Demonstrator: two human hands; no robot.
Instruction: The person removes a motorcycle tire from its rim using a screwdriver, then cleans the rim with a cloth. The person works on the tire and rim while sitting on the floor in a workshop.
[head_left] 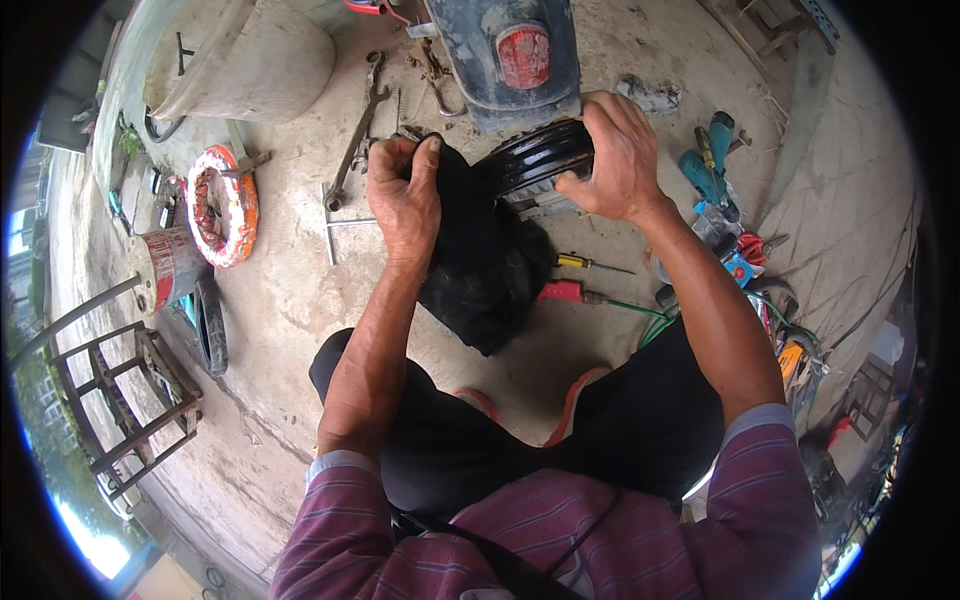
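In my left hand (405, 195) a black cloth (490, 265) is pinched between thumb and fingers, and it hangs down in a loose bundle. My right hand (622, 155) wraps round the right side of a glossy black wheel rim (540, 158), thumb on the near face and fingers over the far edge. Part of the rim's left end is covered by the cloth. Just beyond it stands a dusty dark rear fender (505, 90) with a red tail light (523, 56).
Left of the cloth lie a large wrench (352, 150) and a T-handle wrench (329, 235). A yellow screwdriver (590, 263) and a red-handled tool (565, 291) with a green hose lie nearer me. Teal power tools (708, 170) are right; a white tub (270, 70) and metal frame stool (120, 400) left.
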